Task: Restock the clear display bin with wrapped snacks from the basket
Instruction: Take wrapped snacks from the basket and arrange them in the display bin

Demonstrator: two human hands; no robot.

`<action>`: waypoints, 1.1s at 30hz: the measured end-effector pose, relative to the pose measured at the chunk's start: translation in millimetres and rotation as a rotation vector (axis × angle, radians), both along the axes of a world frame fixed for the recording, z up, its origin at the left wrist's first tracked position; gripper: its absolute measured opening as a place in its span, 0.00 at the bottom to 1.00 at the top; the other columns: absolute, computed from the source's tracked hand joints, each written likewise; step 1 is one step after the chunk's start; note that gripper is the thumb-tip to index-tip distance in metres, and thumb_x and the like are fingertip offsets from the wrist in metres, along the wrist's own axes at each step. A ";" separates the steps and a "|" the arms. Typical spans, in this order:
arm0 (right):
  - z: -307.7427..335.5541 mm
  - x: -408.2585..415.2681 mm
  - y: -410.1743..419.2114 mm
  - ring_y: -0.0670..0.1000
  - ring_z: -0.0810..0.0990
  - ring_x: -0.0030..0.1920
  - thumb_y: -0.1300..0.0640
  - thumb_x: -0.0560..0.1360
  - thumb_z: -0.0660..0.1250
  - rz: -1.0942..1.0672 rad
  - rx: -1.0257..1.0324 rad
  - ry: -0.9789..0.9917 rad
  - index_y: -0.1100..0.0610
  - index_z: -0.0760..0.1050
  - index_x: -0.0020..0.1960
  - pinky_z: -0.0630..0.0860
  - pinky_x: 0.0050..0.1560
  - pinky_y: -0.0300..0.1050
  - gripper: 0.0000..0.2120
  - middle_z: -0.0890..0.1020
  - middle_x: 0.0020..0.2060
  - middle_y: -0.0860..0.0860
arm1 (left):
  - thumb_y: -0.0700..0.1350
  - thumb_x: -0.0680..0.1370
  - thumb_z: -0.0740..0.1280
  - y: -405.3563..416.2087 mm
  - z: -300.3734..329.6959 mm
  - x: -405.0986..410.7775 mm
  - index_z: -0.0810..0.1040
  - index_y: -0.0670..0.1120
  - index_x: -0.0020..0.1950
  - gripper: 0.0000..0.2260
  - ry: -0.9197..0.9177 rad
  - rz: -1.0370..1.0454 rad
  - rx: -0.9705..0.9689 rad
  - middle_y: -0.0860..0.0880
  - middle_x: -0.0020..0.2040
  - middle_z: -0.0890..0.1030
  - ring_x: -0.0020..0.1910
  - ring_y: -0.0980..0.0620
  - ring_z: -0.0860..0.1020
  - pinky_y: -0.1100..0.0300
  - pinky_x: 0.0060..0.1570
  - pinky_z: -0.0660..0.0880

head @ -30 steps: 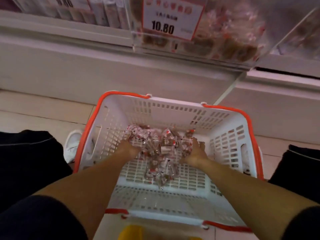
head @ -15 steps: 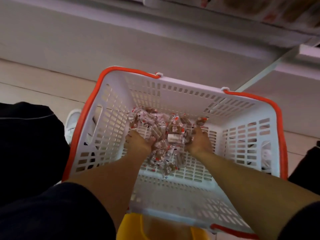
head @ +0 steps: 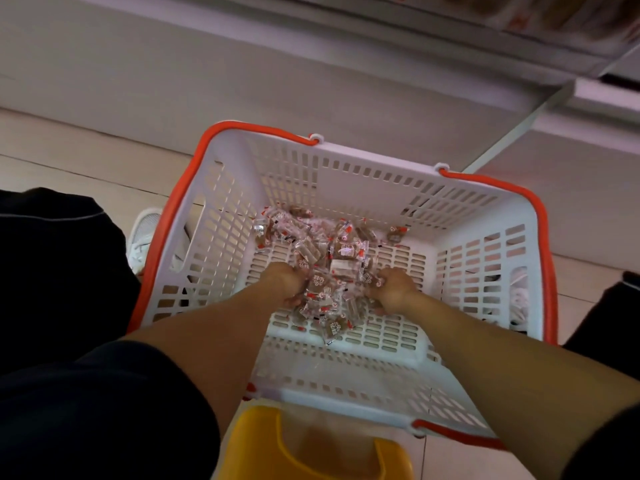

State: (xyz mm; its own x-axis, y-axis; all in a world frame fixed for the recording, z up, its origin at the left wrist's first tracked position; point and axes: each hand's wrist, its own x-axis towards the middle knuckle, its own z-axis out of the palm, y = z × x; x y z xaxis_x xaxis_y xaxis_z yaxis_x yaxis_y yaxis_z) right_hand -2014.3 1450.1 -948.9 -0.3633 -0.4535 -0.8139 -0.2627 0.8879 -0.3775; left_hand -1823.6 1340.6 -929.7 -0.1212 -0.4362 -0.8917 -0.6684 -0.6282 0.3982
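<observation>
Scene: You are crouching over a white basket (head: 349,188) with orange rim on a tiled floor, both forearms reaching down into it.

Snacks: The snacks (head: 332,268) are lying in a loose heap on the basket's slatted bottom, from the far wall to mid-floor, between your two hands.

Left hand: Your left hand (head: 282,282) is pressing into the heap's left side, fingers curling around wrappers; the fingertips are buried, so you cannot tell how many pieces they are holding.

Right hand: Your right hand (head: 393,289) is mirroring it on the right side, fingers curling under into the heap.

Progress: You are gathering a double handful, by the look of it; nothing is lifted clear yet, and a good share of stock is lying beyond your hands.

Bin: The bin (head: 540,15) is showing only as a blurred corner at top right, well above the basket; its fill level cannot be told.

Edges: The basket walls are standing well apart from both wrists, leaving open room to lift straight up.

Watch: A shelf ledge (head: 450,57) is overhanging the far side, likely the one thing to clear on the way up.

Near: A yellow stool (head: 311,448) is sitting just beside the basket's near rim, under your arms.
</observation>
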 end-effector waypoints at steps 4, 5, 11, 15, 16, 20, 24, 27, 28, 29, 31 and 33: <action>20.4 -5.1 -0.8 0.61 0.84 0.50 0.64 0.75 0.72 0.068 0.063 -0.005 0.66 0.77 0.58 0.83 0.50 0.58 0.13 0.82 0.52 0.62 | 0.41 0.79 0.67 -3.6 3.5 3.3 0.80 0.35 0.51 0.09 -0.092 -0.182 -0.195 0.38 0.46 0.83 0.42 0.43 0.81 0.47 0.49 0.81; 31.7 -8.3 -1.6 0.60 0.85 0.49 0.63 0.75 0.73 0.109 0.094 -0.016 0.66 0.77 0.56 0.83 0.48 0.55 0.12 0.83 0.50 0.62 | 0.39 0.79 0.65 -5.1 6.1 6.6 0.79 0.35 0.52 0.08 -0.130 -0.238 -0.230 0.38 0.48 0.83 0.45 0.42 0.82 0.45 0.51 0.80; 113.4 -35.8 -16.1 0.53 0.83 0.45 0.55 0.75 0.74 0.494 0.148 -0.026 0.64 0.78 0.56 0.83 0.45 0.45 0.15 0.83 0.49 0.58 | 0.39 0.81 0.64 -32.0 58.3 25.2 0.78 0.40 0.49 0.04 0.029 -0.447 -0.069 0.41 0.39 0.81 0.28 0.50 0.77 0.55 0.33 0.79; 193.1 -36.8 -31.0 0.52 0.82 0.47 0.51 0.75 0.73 0.511 -0.024 -0.176 0.58 0.80 0.48 0.83 0.50 0.46 0.10 0.82 0.45 0.55 | 0.40 0.80 0.64 -43.7 135.4 4.5 0.78 0.47 0.55 0.06 0.294 -0.643 0.038 0.47 0.39 0.84 0.35 0.53 0.82 0.60 0.37 0.81; 217.2 -35.7 -33.2 0.51 0.81 0.46 0.52 0.75 0.73 0.468 -0.095 -0.236 0.59 0.80 0.47 0.83 0.50 0.45 0.09 0.81 0.43 0.55 | 0.39 0.80 0.64 -44.0 157.7 -3.5 0.78 0.48 0.56 0.07 0.356 -0.657 0.036 0.48 0.38 0.85 0.36 0.52 0.83 0.60 0.38 0.81; 314.1 -36.7 -32.3 0.49 0.82 0.43 0.58 0.74 0.70 0.344 -0.369 -0.321 0.64 0.79 0.51 0.82 0.49 0.42 0.10 0.82 0.43 0.57 | 0.36 0.79 0.65 -51.5 260.7 -26.4 0.77 0.50 0.55 0.10 0.550 -0.729 -0.048 0.48 0.37 0.82 0.35 0.51 0.83 0.61 0.36 0.81; 398.0 -37.0 -22.8 0.58 0.86 0.48 0.57 0.73 0.70 0.277 -0.685 -0.233 0.62 0.78 0.51 0.84 0.50 0.49 0.10 0.85 0.45 0.61 | 0.37 0.79 0.65 -58.7 363.4 -29.1 0.78 0.47 0.59 0.10 0.720 -0.781 -0.285 0.51 0.39 0.84 0.38 0.52 0.83 0.63 0.39 0.80; 442.6 -36.3 -26.5 0.59 0.86 0.44 0.57 0.69 0.71 0.166 -0.941 -0.233 0.55 0.76 0.56 0.83 0.41 0.46 0.16 0.86 0.42 0.59 | 0.39 0.79 0.65 -59.2 413.7 -33.0 0.79 0.47 0.60 0.11 0.860 -0.707 -0.383 0.50 0.43 0.84 0.42 0.51 0.84 0.63 0.40 0.80; 452.9 -37.6 -30.7 0.59 0.86 0.42 0.57 0.69 0.71 0.144 -1.021 -0.212 0.54 0.76 0.57 0.83 0.40 0.45 0.17 0.86 0.42 0.60 | 0.39 0.78 0.65 -59.6 425.4 -36.3 0.78 0.47 0.61 0.12 0.915 -0.658 -0.410 0.48 0.45 0.84 0.42 0.50 0.84 0.63 0.39 0.80; 460.3 -39.3 -35.4 0.58 0.86 0.40 0.57 0.69 0.71 0.120 -1.095 -0.194 0.54 0.76 0.57 0.83 0.38 0.45 0.17 0.85 0.42 0.60 | 0.39 0.77 0.65 -60.2 434.4 -40.5 0.78 0.48 0.61 0.13 0.970 -0.589 -0.429 0.46 0.46 0.84 0.42 0.49 0.84 0.64 0.37 0.80; 468.5 -44.6 -45.4 0.55 0.85 0.36 0.57 0.68 0.70 0.056 -1.192 -0.192 0.55 0.77 0.55 0.81 0.33 0.41 0.16 0.85 0.40 0.58 | 0.38 0.79 0.63 -62.3 444.1 -50.1 0.78 0.48 0.58 0.10 1.062 -0.433 -0.447 0.43 0.46 0.83 0.40 0.48 0.84 0.64 0.32 0.79; 469.0 -48.6 -55.9 0.51 0.82 0.33 0.57 0.67 0.72 0.041 -1.203 -0.194 0.53 0.80 0.53 0.77 0.29 0.38 0.14 0.84 0.38 0.55 | 0.37 0.81 0.60 -66.0 443.4 -59.3 0.78 0.47 0.54 0.09 1.095 -0.329 -0.474 0.42 0.46 0.84 0.40 0.49 0.84 0.64 0.31 0.78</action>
